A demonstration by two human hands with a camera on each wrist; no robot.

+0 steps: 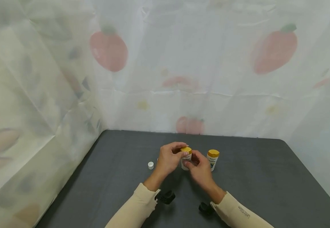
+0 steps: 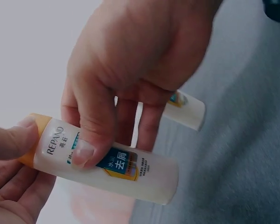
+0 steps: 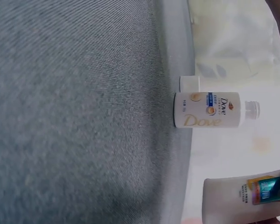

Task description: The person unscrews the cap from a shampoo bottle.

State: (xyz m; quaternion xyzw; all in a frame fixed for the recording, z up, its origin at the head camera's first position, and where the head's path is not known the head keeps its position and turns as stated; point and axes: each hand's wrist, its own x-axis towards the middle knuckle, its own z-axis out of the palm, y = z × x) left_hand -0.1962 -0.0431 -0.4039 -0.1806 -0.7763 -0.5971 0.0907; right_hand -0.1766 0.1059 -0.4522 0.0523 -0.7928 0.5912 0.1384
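My left hand (image 1: 167, 160) pinches the yellow cap (image 1: 186, 149) of a small white shampoo bottle (image 2: 154, 184), its thumb lying along the cap's side. Lower down, my right hand (image 1: 201, 171) grips the same bottle's body, with the thumb across the label. The label reads REPAND in the left wrist view. A second white bottle with a yellow cap (image 1: 212, 160) stands just right of my right hand. Beyond the held bottle, the right wrist view shows an uncapped white Dove bottle (image 3: 207, 119), upright; my left hand mostly hides it in the head view.
A small white cap (image 1: 151, 165) lies on the dark grey table (image 1: 119, 190), left of my left hand. Black wrist devices (image 1: 167, 197) sit under both sleeves. A pale curtain (image 1: 222, 114) with fruit prints borders the table's back and left.
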